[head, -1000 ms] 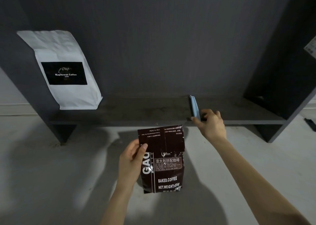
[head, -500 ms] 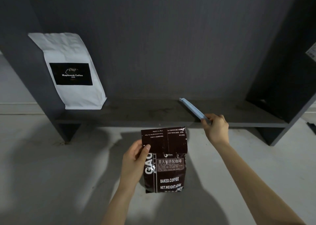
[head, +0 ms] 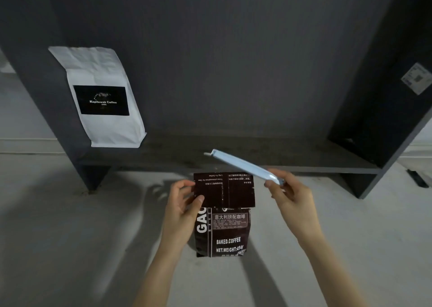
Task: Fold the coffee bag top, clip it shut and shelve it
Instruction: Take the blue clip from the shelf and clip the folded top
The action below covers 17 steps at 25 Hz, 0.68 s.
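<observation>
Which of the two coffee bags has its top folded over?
The dark brown bag held by the left hand; the white bag on the shelf stands unfolded.

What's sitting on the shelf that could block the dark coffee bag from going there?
Only the white coffee bag, at the far left end of the shelf. The board right behind the dark coffee bag looks bare, so nothing visible blocks it.
</observation>
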Tool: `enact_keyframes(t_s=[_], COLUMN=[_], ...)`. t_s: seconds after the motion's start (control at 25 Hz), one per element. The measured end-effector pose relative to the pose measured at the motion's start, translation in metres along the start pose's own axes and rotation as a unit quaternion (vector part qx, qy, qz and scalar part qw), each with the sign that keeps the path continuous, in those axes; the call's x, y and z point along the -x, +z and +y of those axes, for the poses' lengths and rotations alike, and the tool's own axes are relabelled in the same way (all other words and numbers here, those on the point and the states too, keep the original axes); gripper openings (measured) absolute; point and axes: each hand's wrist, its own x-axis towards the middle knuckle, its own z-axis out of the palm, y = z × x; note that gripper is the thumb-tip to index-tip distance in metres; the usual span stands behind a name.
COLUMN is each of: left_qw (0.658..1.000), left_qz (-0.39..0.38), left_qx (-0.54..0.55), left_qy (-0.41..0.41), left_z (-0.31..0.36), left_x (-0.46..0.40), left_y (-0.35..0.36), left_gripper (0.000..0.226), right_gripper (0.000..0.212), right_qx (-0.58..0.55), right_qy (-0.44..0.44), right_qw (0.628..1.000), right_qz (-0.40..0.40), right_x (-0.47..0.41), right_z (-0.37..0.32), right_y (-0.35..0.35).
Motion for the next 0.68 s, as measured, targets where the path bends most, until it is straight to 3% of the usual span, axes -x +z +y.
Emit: enact_keyframes(t_s=[0.2,0.44,0.68], left_qw=[0.999,0.998,0.997], left_qz=[-0.030,-0.039,-0.045], left_qx=[-0.038,-0.048,-0.065], left_qy=[-0.003,-0.013,-0.010], left_z=[0.005,0.005,0.007], left_x=[0.005,0.006,0.009], left_y=[-0.001,-0.004,-0.005], left_gripper=[0.025,0.011,0.030], right_gripper=[0.040,0.037,0.025], right_qx=[-0.014,-0.024,-0.018], right_qy=[-0.010,0.002,0.003], right_qw=[0.999,0.998,0.996], right_qz=[-0.046,-0.055,-0.091], right_x=[0.026,0.033,0.034], right_z=[0.004,0.008,0.007], right_y=[0.004,0.001,-0.006])
